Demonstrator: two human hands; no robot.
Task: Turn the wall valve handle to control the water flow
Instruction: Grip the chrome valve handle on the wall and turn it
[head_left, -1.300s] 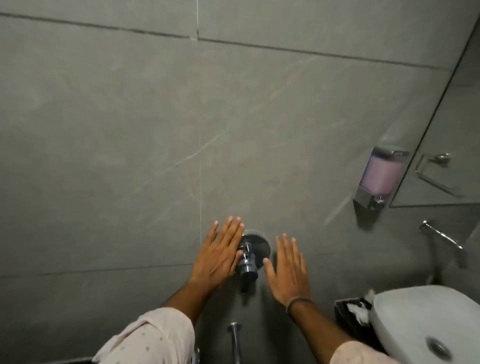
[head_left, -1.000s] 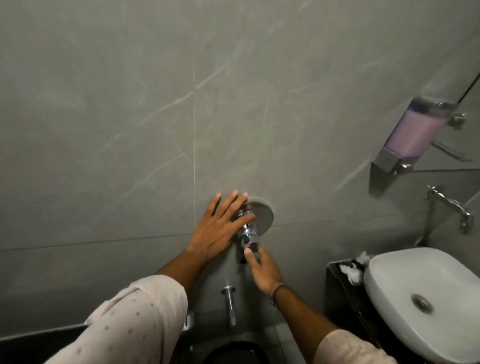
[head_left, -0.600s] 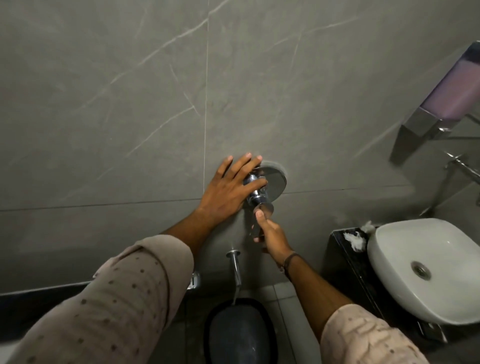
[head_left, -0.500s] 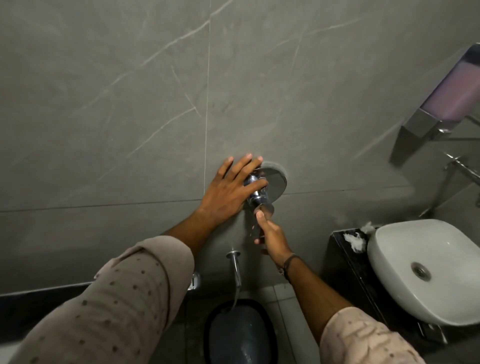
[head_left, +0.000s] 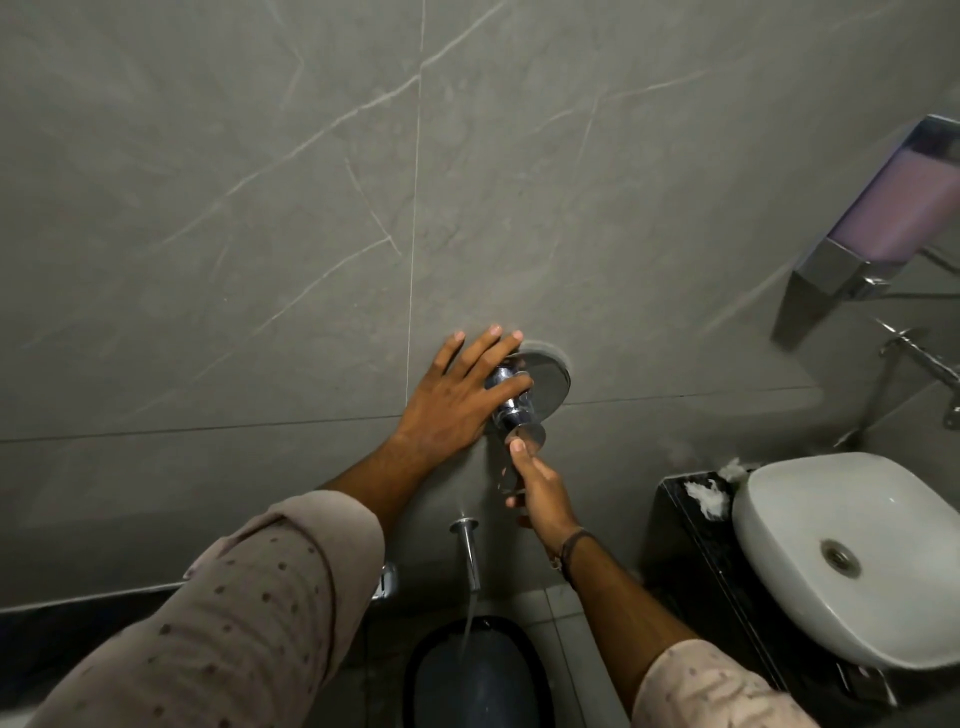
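Observation:
A chrome valve handle sticks out from a round chrome plate on the grey tiled wall. My left hand lies flat against the wall beside the plate, fingers spread, two of them over the valve body. My right hand comes from below and grips the lower lever of the handle, thumb tip touching the handle's round end. A chrome spout below the valve lets out a thin stream of water into a dark bucket.
A white basin sits on a black counter at the right, with crumpled tissue beside it. A soap dispenser with pink liquid and a chrome tap are mounted on the wall above.
My right hand dropped from flat on the wall to under the valve and took hold of the lever. The view tilted down. A thin stream now runs from the spout.

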